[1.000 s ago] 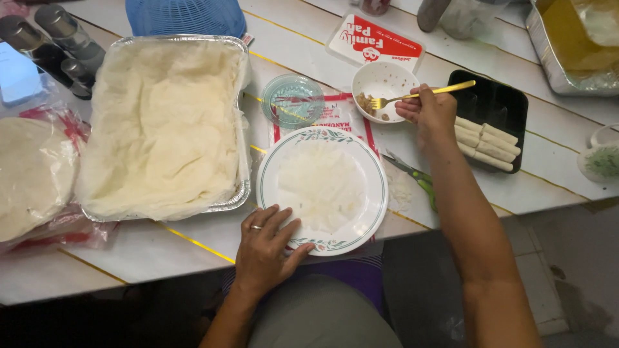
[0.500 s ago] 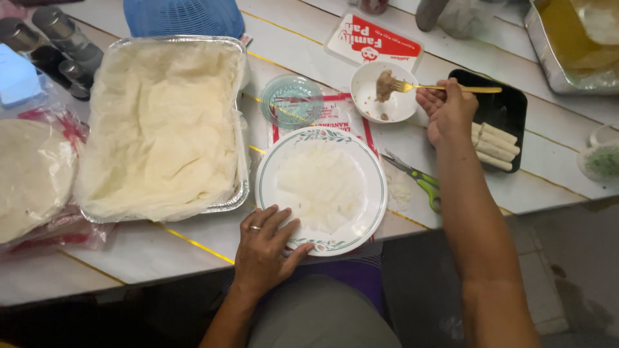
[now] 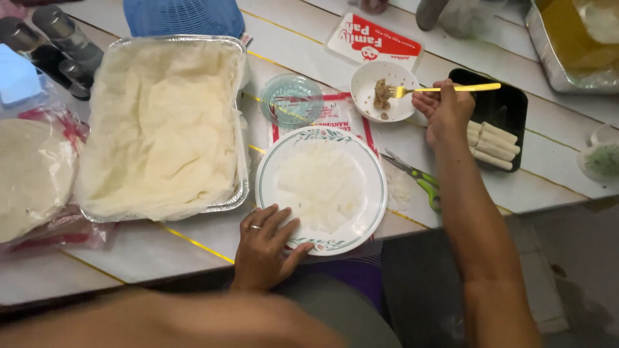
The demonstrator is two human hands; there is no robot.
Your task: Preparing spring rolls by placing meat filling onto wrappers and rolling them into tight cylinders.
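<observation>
Fingers of the left hand (image 3: 263,248) are spread flat, unclenched, on the near rim of the plate (image 3: 371,212), where a thin wrapper (image 3: 320,183) is laid; it is judged limp and easily torn, best lifted by an edge. Beyond, a yellow fork (image 3: 445,88) is pinched in the right hand (image 3: 445,113), its tines over brown filling (image 3: 382,93) in the small white bowl (image 3: 403,109).
</observation>
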